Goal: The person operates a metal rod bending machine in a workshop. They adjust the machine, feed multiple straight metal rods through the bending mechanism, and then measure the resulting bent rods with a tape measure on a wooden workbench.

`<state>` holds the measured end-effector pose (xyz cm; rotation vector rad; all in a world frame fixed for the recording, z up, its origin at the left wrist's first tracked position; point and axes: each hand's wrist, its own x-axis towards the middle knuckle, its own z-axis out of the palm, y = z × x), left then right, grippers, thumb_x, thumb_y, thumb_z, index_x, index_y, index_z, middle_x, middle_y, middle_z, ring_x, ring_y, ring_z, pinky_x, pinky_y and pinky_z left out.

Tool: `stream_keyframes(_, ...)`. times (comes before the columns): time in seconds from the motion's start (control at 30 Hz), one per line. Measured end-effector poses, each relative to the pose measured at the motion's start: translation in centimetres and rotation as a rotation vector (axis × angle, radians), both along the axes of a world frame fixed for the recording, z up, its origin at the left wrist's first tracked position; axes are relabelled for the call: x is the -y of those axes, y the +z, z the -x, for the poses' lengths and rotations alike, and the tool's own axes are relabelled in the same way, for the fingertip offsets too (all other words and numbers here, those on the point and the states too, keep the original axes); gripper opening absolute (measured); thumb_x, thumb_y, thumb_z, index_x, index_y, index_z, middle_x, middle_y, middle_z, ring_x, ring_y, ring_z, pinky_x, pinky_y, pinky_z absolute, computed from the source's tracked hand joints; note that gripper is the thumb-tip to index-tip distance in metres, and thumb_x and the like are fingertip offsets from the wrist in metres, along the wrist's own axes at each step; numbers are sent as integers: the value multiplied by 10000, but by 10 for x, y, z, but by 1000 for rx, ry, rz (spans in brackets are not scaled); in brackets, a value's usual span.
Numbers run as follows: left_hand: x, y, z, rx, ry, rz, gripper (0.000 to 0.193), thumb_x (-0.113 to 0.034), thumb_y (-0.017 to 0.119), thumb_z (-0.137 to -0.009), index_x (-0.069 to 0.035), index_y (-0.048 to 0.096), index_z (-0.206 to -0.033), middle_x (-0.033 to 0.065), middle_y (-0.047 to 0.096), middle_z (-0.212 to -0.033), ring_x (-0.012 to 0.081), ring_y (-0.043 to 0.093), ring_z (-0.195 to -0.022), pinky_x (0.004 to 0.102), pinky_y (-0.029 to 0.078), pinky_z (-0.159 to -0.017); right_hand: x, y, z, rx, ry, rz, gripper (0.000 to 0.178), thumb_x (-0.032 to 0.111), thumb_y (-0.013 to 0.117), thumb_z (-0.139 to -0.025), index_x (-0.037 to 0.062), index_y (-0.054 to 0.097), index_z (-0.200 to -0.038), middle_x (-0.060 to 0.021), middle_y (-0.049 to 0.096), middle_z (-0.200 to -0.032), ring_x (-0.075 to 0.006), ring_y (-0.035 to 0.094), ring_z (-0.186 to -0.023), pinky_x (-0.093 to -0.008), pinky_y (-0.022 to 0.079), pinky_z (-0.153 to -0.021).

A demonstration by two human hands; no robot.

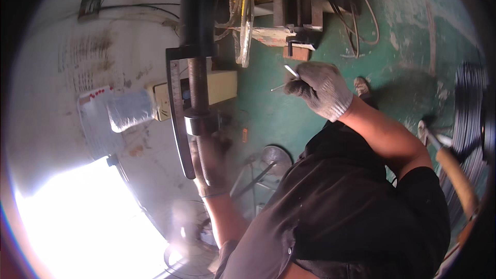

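- The right hand [321,89], in a grey knit glove, is raised over the green floor [413,36], its grip pinched narrow on a thin, bent piece of bright metal wire [287,77] that pokes out to the left of the fingers.
- The left hand [209,163], also gloved, has its grip wrapped tight around the lower end of a dark threaded rod [197,85] that stands upright, just under a metal collar on it.
- A steel ruler [175,88] with a square head lies right alongside the rod, touching it at the top.
- Behind the rod sits a cream-coloured box [219,85] against the pale wall [67,31].
- A wooden-handled hammer [449,168] lies well apart at the right, next to a coil of dark wire [470,108].
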<state>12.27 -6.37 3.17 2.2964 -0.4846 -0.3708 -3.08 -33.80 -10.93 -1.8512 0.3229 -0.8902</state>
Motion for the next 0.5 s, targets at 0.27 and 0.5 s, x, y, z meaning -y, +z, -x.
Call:
stream_keyframes(0.27,2,67,-57,-377,-297,198,889,-673,395,-1141,128,470,-1520,356,715,-1166,439,748,-863,516,640,-801,-75,6,-20,133,-134,-19,216,270,824,-945,96,718,-1016,-76,723,-906,-317,741,-827,-455,598,-723)
stream_keyframes(0.5,69,62,-25,153,-260,-295,522,-287,528,-1155,82,507,-1523,256,729,-1078,264,724,-680,334,584,-559,-106,4,-41,260,-96,-92,269,313,807,-989,128,767,-1180,-93,786,-919,-310,787,-798,-469,628,-726)
